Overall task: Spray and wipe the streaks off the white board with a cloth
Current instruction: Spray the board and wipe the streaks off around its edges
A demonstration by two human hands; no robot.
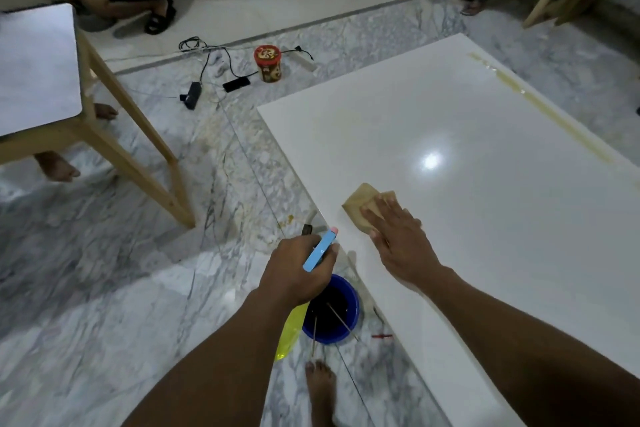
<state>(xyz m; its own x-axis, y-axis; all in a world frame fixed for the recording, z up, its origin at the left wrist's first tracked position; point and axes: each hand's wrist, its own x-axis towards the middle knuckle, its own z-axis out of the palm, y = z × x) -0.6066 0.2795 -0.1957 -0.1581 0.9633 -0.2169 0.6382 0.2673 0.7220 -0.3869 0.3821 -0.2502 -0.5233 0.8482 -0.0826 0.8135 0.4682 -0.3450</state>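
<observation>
I am pressing my flat, open right hand [398, 236] on the tan folded cloth [360, 206] at mid-frame of the glossy white board [485, 135], wiping, while my left hand [298, 267] is gripping the blue-headed yellow spray bottle [320, 250]; next likely calls for spraying the yellowish streak [540, 107] at upper right.

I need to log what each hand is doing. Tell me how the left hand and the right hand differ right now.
The left hand is closed around a blue-headed spray bottle over the floor; the right hand lies flat, fingers spread, on a tan cloth. The left is off the white board; the right presses the cloth onto it near its edge. Both are bare.
</observation>
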